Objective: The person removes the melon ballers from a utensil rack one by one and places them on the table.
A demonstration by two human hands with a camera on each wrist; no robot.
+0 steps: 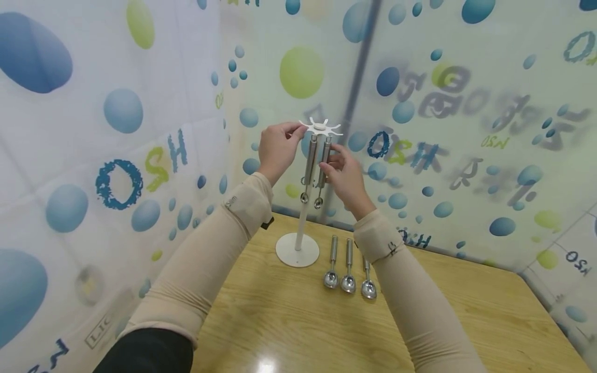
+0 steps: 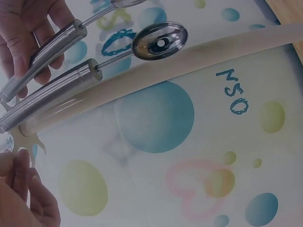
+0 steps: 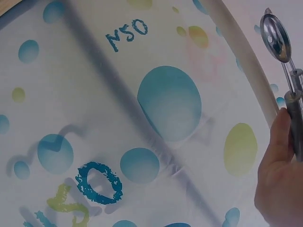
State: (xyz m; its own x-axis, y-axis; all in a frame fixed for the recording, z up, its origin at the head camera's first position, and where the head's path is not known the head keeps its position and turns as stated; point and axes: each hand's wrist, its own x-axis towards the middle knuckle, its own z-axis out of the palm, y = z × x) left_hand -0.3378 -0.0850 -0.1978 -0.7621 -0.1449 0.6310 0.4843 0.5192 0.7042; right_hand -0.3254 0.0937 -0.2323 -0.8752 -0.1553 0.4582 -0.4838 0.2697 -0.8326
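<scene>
A white stand has a star-shaped hook top (image 1: 320, 127), a thin pole (image 1: 302, 223) and a round base (image 1: 297, 250). My left hand (image 1: 279, 150) pinches one arm of the hook top between thumb and fingers. From the hooks hangs a melon baller (image 1: 310, 163) with a steel handle and a small oval bowl with a hole. My right hand (image 1: 344, 173) holds a second melon baller (image 1: 324, 165) by its handle, thumb on one side and fingers on the other. Its top loop is right at a hook. In the left wrist view both handles (image 2: 52, 101) lie side by side.
Three metal scoops, a left one (image 1: 331, 264), a middle one (image 1: 349, 267) and a right one (image 1: 368, 285), lie in a row on the wooden table (image 1: 280, 321), right of the base. A patterned curtain (image 1: 466, 171) surrounds the table behind and at the sides.
</scene>
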